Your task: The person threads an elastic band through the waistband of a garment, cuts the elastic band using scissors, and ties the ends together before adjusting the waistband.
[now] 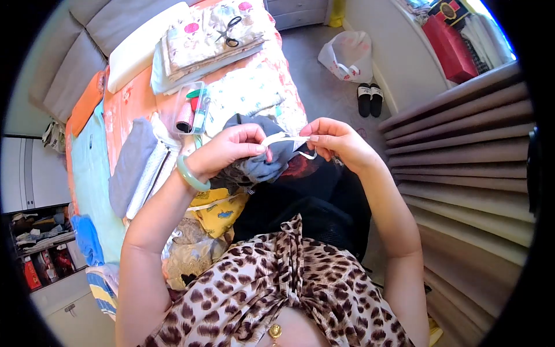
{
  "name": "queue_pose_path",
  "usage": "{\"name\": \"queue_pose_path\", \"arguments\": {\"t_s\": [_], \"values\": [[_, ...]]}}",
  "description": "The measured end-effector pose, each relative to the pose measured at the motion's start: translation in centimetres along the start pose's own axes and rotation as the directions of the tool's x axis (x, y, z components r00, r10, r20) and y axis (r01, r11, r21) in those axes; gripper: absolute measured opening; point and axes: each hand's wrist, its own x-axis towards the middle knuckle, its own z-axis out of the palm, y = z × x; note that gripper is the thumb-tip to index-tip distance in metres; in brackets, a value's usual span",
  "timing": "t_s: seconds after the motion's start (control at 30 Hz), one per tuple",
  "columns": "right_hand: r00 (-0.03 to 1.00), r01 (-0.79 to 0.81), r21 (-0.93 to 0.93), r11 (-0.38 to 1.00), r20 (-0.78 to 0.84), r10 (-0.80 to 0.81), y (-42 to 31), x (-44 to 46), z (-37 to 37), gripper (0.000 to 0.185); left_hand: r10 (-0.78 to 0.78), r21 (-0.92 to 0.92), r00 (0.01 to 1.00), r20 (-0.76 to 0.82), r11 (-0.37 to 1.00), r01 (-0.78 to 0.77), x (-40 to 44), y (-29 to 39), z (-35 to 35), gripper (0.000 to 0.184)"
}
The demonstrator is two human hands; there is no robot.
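Note:
A narrow white elastic band (283,139) stretches between my two hands, above my lap. My left hand (240,143), with a pale green bangle (192,173) on its wrist, pinches one end between thumb and fingers. The other end is pinched by my right hand (338,141), and a short loop of the band hangs below it. Beneath my left hand lies a bunched grey-blue cloth (263,166), partly covered by the hand. Whether the band is attached to that cloth I cannot tell.
Left of my hands the bed holds a clear plastic box (192,110) with thread spools, folded grey clothing (133,156) and yellow printed cloth (222,213). Black scissors (230,33) rest on folded fabric farther back. A white plastic bag (348,55) and black slippers (370,99) are on the floor.

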Motion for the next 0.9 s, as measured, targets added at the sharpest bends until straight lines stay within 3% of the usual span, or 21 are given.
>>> {"name": "queue_pose_path", "arguments": {"t_s": [0.2,0.5,0.67,0.77,0.9], "values": [[0.999,-0.034,-0.092,0.995,0.005,0.035,1.4,1.2,1.0,0.021,-0.024,-0.124,0.999,0.040,0.992,0.029,-1.8,-4.3,0.6,0.012],[0.997,-0.070,-0.180,0.981,0.028,0.076,1.7,3.1,2.4,0.027,-0.002,-0.119,0.973,-0.231,0.992,-0.026,-3.5,-8.9,1.7,0.015],[0.999,-0.031,-0.065,0.997,0.005,0.031,0.2,4.0,2.9,0.028,0.095,0.044,0.889,-0.448,0.995,-0.084,-3.8,-9.6,3.0,0.011],[1.000,0.015,-0.096,0.995,0.014,-0.014,-0.5,3.4,4.2,0.026,0.180,0.173,0.796,-0.577,0.980,-0.096,-4.1,-8.8,4.1,0.008],[0.996,-0.072,-0.314,0.947,0.030,0.086,1.0,1.2,4.5,0.024,0.438,0.507,0.679,-0.589,0.855,-0.112,-4.3,-8.5,4.2,0.008]]}}
